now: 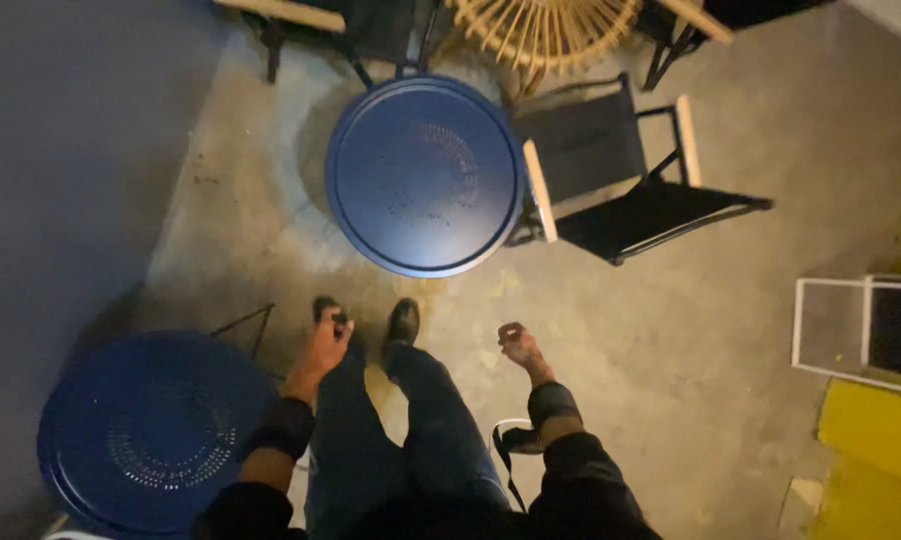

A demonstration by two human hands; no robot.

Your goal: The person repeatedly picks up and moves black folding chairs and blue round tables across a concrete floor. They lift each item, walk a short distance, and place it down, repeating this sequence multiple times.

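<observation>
Two round blue counters stand on the concrete floor (270, 200): the far counter (425, 175) straight ahead of the person's feet, the near counter (145, 430) close by at lower left of it. Nearer than the far counter, the left hand (322, 345) is curled around a small dark object (338, 322), too small to name, while the right hand (516, 345) hangs loosely curled and seems to hold nothing, though I cannot tell for sure. Just right of the far counter stands a black folding chair (620, 170); beyond it is a wicker piece (545, 30). A black strap (510, 450) dangles by the right forearm. Judging from the stance, keeping the left grip firm on the object and both arms clear of the near counter's rim and the chair seems the sound way to walk on; light is dim, so placing each foot carefully would help.
</observation>
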